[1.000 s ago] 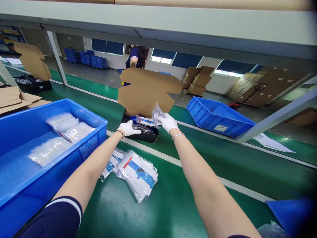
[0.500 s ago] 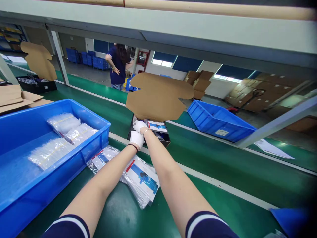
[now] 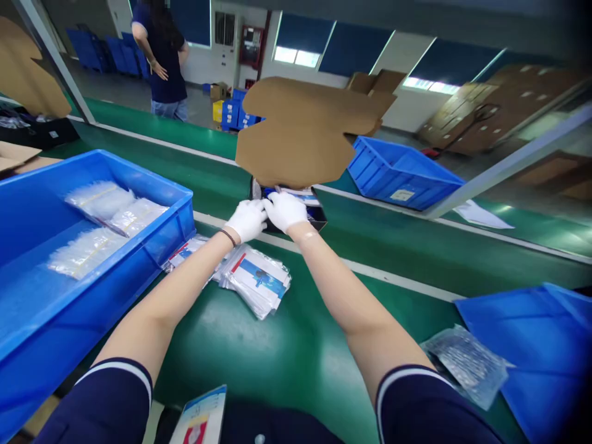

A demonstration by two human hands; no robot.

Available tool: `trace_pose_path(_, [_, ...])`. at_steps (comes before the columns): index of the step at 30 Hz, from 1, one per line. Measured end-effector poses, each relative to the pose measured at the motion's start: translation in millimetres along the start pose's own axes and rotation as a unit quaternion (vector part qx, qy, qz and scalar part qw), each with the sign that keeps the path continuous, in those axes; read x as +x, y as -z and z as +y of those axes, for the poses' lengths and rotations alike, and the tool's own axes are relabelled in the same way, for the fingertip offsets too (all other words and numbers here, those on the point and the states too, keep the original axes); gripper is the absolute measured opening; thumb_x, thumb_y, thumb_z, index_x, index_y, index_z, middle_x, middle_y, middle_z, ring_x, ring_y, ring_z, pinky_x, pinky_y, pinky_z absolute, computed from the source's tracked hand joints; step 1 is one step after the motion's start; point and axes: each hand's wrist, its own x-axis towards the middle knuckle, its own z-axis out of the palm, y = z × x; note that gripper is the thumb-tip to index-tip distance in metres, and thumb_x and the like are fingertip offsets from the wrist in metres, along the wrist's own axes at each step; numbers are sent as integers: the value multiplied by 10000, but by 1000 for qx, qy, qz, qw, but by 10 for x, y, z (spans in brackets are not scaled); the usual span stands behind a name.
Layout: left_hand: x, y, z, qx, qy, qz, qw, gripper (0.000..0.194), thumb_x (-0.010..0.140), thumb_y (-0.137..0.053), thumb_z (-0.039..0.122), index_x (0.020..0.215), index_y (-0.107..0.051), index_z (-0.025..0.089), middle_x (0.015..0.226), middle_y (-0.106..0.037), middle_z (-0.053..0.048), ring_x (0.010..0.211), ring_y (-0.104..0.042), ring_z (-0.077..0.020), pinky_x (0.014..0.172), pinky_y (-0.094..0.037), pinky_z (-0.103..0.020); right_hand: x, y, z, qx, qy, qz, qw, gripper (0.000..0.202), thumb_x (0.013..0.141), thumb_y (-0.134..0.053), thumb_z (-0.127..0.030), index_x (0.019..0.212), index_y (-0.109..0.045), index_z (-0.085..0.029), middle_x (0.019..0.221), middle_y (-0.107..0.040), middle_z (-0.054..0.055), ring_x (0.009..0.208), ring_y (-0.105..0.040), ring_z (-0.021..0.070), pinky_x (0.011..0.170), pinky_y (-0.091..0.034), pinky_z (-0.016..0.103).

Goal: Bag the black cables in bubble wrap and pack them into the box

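Bin, blue [image 3: 184,217], left of open black box [image 3: 319,225], which sits across the bench with its lid [image 3: 296,135] upright and a bagged leaflet [image 3: 303,197] inside. Left hand [image 3: 247,220] and right hand [image 3: 285,211] meet at the box's near left side, fingers bent and close together, grip hidden, cannot tell if clamped. Step looks like settling contents; next move calls for light, flat pressure, leaflet uncreased.

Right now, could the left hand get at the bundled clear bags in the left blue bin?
Probably yes: the bundled clear bags lie uncovered in the left blue bin, though the left hand must clear its rim.
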Motion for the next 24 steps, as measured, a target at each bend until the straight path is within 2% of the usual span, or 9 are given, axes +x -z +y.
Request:
trace_pose_path(1, [-78,60,-61,1,23,5,1000,341,884,-534,286,1180,-627,145,1389,-463,-145,1232,-471,-301,1038,-362,-473,-259,-76,47,37,7,15,999,593,989,-276,-606,1216,-600,-165,1181,-546,179,1090,-530,324,908,-428,441])
trace_pose_path(3, [-200,190,-174,-13,97,15,995,360,899,-495,344,1184,-640,177,1425,-444,-113,1201,-509,-306,1002,-401,-471,-737,-262,137,89,21,-63,994,805,790,-501,-806,1342,-511,-220,1164,-546,163,1046,-542,354,826,-461,437])
trace_pose_path(5, [-282,319,-235,-51,156,27,986,390,898,-496,399,1203,-639,202,1423,-456,-83,1217,-511,-289,1016,-405,-455,-1074,-443,235,151,-2,-143,978,973,665,-705,-734,1416,-414,-189,1216,-529,164,1059,-539,348,795,-469,394])
trace_pose_path(7, [-346,428,-221,-105,164,57,979,405,896,-501,413,1216,-636,205,1410,-476,-67,1272,-474,-240,1083,-357,-399,-1235,-566,350,245,-59,-171,952,789,733,-733,-568,1346,-462,-154,1183,-569,128,1021,-566,280,766,-460,321])
trace_pose_path(9, [-414,502,-133,-157,157,85,971,389,890,-506,398,1188,-656,197,1373,-515,-61,1291,-457,-197,1117,-314,-329,-1272,-612,469,317,-108,-140,932,446,830,-661,-461,1143,-571,-156,1052,-627,65,918,-590,210,712,-436,274])
trace_pose_path(11, [-489,523,10,-208,129,67,967,338,877,-503,374,1093,-699,204,1269,-599,-34,1272,-473,-183,1103,-320,-281,-1268,-605,564,332,-136,-69,931,307,854,-629,-453,926,-589,-157,912,-637,33,826,-582,191,666,-407,269])
trace_pose_path(16, [-601,357,382,-324,24,-139,936,249,783,-573,384,854,-734,209,965,-689,14,945,-620,-184,844,-457,-230,-1273,-584,629,440,-164,57,881,260,896,-534,-412,869,-517,-154,819,-620,30,752,-572,181,642,-423,258])
trace_pose_path(21, [-603,244,235,-412,147,2,899,197,652,-646,239,801,-721,135,875,-699,-47,843,-630,-191,795,-481,-255,-997,-690,664,479,-119,0,870,485,1024,-161,-419,1180,-526,-140,1143,-611,92,992,-599,168,744,-490,236])
trace_pose_path(24, [-680,345,-91,-447,201,174,854,247,662,-694,284,855,-716,131,921,-692,-62,887,-622,-193,818,-486,-268,-621,-790,772,435,-124,-36,891,406,1017,-258,-318,1292,-499,-140,1256,-561,94,1095,-566,159,854,-476,233])
